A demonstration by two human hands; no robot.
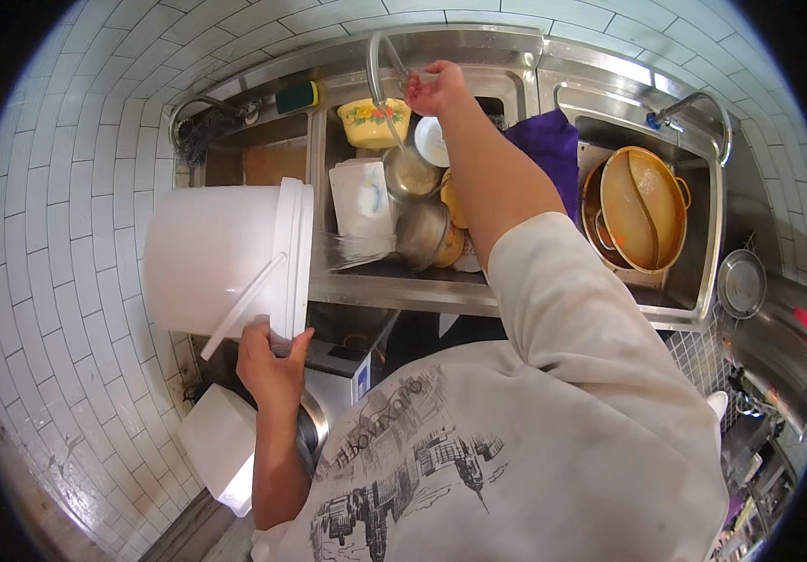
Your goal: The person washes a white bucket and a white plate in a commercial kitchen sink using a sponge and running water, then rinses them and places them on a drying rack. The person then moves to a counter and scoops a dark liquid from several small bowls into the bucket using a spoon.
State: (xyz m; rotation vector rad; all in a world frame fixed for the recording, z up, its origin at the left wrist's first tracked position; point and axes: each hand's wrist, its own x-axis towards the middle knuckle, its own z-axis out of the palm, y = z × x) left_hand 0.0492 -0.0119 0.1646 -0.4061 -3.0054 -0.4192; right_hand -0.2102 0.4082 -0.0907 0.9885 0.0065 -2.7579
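My left hand (270, 365) grips the rim of a large white plastic bucket (214, 253), which lies tipped on its side with its mouth towards the middle sink basin (403, 288). A blurred, clear streak that looks like water runs from the mouth into that basin. Beside the curved steel faucet (375, 70) is my right hand (437, 88), fingers curled near its lever; whether they grip it is unclear. Water falls from the spout onto a metal bowl (410, 175). Around it sit a yellow flowered bowl (368, 125), white rectangular containers (361, 197) and another metal bowl (423, 235).
A divided hot-pot pan (642, 211) is in the right basin (684, 281). A purple cloth (547, 154) hangs over the divider. A green and yellow sponge (297, 97) rests on the back ledge. Below the bucket stands a white container (221, 442). Tiled wall (73, 232) bounds the left side.
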